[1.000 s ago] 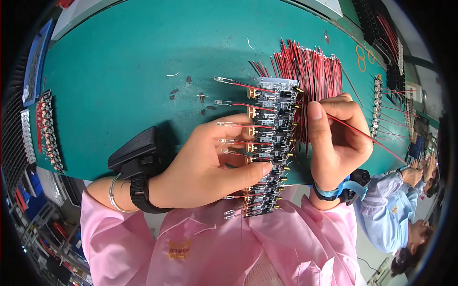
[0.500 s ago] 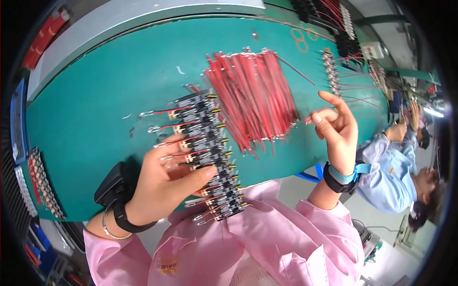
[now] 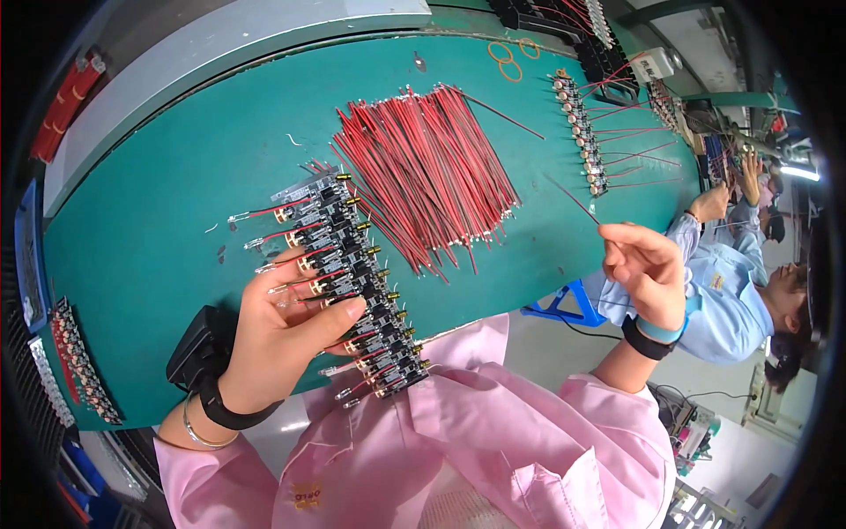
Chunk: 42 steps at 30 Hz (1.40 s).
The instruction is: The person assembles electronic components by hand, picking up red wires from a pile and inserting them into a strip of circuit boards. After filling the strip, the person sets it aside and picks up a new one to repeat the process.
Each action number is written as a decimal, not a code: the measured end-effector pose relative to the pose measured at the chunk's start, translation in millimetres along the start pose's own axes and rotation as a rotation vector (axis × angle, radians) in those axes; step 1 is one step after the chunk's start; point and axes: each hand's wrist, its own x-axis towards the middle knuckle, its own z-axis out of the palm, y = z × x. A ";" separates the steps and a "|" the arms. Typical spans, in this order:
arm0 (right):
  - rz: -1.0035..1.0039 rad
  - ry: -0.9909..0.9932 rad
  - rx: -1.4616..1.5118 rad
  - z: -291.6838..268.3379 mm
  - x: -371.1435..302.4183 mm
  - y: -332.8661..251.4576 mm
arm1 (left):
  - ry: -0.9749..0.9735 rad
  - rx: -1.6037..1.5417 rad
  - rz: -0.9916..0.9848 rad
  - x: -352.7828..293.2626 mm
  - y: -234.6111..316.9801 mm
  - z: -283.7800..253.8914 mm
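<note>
My left hand (image 3: 295, 326) grips a long panel of black circuit boards (image 3: 352, 256), thumb on top and fingers underneath. Short red and black leads with small clear tips stick out along the panel's left side, and small yellow parts line its right side. My right hand (image 3: 648, 273) is closed in a pinch on one thin dark wire (image 3: 575, 199), which points up and left over the table. Between the hands lies a wide pile of cut red and black wires (image 3: 432, 167) with bare silvery ends; the panel's upper end overlaps its lower left edge.
Another board strip (image 3: 579, 132) with red wires lies at the right. Rubber bands (image 3: 505, 62) rest at the back of the green table (image 3: 159, 203). More board strips (image 3: 81, 361) stand at the far left. A co-worker in blue (image 3: 718, 300) works on the right.
My right hand has moved right and down relative to the pile, and a wire now shows clearly in its fingers. The left hand still holds the panel. The whole view has shifted slightly.
</note>
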 end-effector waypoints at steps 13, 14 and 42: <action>-0.015 0.341 -0.344 25.2 34.0 19.5 | -0.002 -0.018 -0.004 -2.2 2.0 -0.9; -0.014 0.336 -0.342 26.4 38.1 27.1 | -0.001 -0.030 -0.002 -2.2 1.9 -1.1; -0.568 0.016 -0.112 149.3 98.7 10.8 | -0.071 0.026 -0.016 -1.5 1.1 -12.0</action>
